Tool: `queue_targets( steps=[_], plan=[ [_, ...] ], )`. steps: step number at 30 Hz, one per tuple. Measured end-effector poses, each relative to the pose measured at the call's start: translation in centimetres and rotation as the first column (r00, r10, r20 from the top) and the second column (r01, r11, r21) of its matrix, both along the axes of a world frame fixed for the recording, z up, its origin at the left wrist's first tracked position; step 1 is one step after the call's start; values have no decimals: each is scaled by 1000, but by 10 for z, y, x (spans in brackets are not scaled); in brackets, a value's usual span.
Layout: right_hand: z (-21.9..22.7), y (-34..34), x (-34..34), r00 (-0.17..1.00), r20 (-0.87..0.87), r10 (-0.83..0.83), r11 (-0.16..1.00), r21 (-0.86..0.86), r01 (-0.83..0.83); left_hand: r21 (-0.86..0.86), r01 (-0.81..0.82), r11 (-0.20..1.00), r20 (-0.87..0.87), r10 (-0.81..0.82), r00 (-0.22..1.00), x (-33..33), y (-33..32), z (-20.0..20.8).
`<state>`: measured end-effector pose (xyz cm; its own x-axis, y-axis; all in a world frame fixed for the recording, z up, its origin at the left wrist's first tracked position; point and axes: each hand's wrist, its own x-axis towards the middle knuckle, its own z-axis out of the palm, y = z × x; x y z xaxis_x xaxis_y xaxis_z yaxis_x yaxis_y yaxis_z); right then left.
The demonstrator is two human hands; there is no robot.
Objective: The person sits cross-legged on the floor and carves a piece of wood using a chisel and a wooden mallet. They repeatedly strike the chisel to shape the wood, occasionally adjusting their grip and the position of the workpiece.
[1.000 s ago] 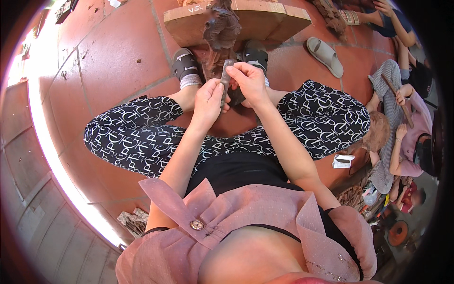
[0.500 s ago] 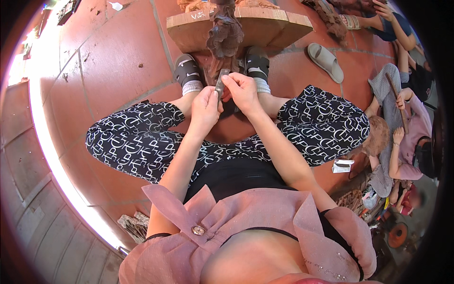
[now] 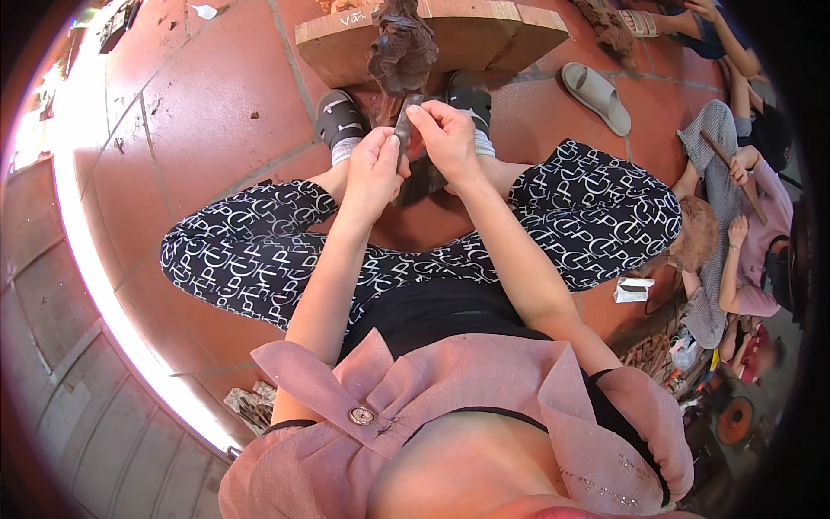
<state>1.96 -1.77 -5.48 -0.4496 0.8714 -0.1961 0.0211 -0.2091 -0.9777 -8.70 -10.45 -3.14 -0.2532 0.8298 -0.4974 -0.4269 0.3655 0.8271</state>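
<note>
Between my feet rises a dark brown carved wooden piece [image 3: 403, 54] with a knobbly surface. My left hand [image 3: 373, 171] is closed around the lower end of a narrow flat grey strip [image 3: 405, 123]; its exact kind I cannot make out. My right hand [image 3: 444, 143] pinches the strip's upper part between thumb and fingers. The strip lies tilted against or just in front of the carving's lower part, and whether it touches I cannot tell. Below my hands shows a dark part [image 3: 422, 180], partly hidden by them.
A thick wooden slab [image 3: 484, 48] stands beyond my slippered feet [image 3: 341, 125]. One loose grey clog [image 3: 596, 97] lies on the red tiles [image 3: 225, 104] to the right. Farther right, a person in a pink sleeve [image 3: 772, 195] holds a long brown stick [image 3: 733, 173]. A white packet [image 3: 634, 290] lies near my right knee.
The carving's visible upper part has shifted slightly left and upward in view. Both hands moved up a little with the strip, still gripping it. The nearby person's stick has tilted.
</note>
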Motion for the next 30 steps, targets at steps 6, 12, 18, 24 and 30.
queue_targets(
  steps=[6, 12, 18, 24, 30],
  plan=[
    [-16, -11, 2, 996, 41, 82, 976, -206, -72, -157, 28, 987, 54, -20, 998, 0, -23, -16],
    [-1, 1, -1, 996, 68, 51, 998, 26, -53, -62, 26, 998, 82, -21, 996, -5, -9, -5],
    [-4, -6, 4, 981, 127, 147, 983, -128, -131, -137, 39, 990, 14, -37, 999, 0, -20, -6],
    [-8, -3, 4, 984, 111, 139, 988, -85, -130, -68, 40, 997, 90, -34, 995, -1, -16, -17],
    [3, -5, 3, 988, 121, 101, 995, -22, -99, -87, 55, 995, -7, -55, 998, -3, -14, -9]
  ],
)
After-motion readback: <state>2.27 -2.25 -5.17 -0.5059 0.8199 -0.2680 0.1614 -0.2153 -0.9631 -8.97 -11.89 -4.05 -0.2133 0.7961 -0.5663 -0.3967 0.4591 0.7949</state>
